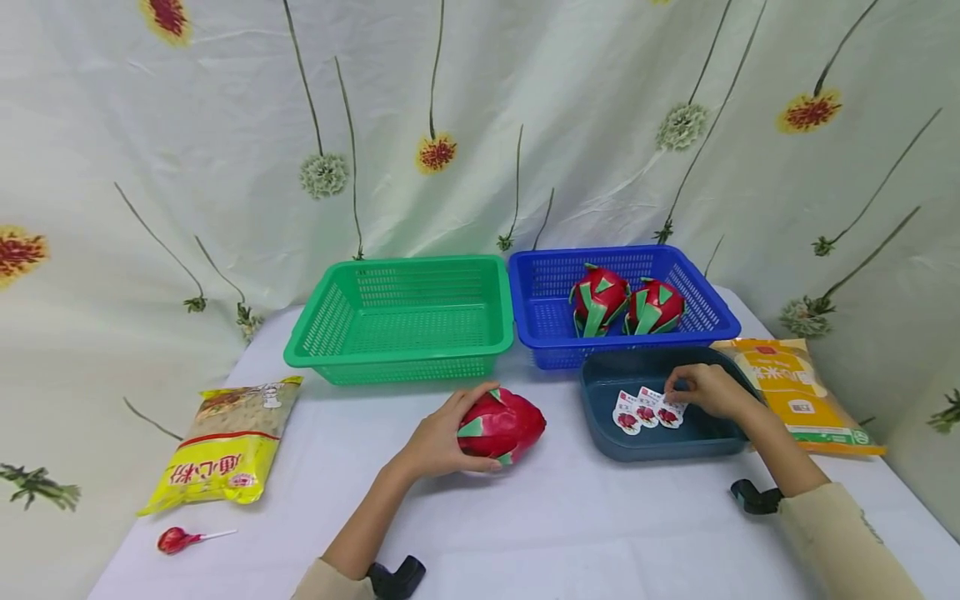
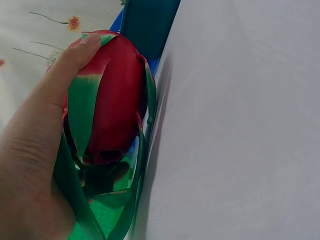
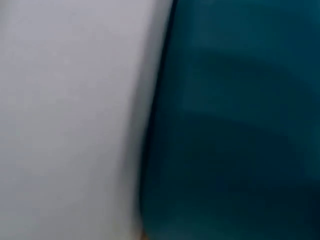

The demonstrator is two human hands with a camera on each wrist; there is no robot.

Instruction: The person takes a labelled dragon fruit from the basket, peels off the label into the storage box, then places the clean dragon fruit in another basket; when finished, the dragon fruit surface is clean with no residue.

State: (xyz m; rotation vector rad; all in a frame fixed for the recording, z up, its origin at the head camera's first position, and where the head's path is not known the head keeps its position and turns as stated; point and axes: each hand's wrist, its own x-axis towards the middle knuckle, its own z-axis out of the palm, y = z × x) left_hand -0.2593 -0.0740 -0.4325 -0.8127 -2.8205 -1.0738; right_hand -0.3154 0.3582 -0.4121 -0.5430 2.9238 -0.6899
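Note:
Near the middle of the table my left hand (image 1: 442,437) grips a red dragon fruit (image 1: 510,425) with green scales, which looks artificial. In the left wrist view the thumb lies along the side of the dragon fruit (image 2: 117,100). My right hand (image 1: 708,390) reaches into a dark teal tray (image 1: 637,450), its curled fingertips pinching the edge of a small white sticker (image 1: 670,412) with a dragon fruit picture. Two similar stickers (image 1: 628,412) lie beside it, partly overlapping. The right wrist view shows only the tray wall (image 3: 235,125) and white cloth.
Behind stand a green basket (image 1: 412,362) and a blue basket (image 1: 540,329) holding two dragon fruits (image 1: 600,300). A yellow food bag (image 1: 225,454) and a red lollipop (image 1: 176,540) lie at left. An orange bag (image 1: 795,392) lies right of the tray.

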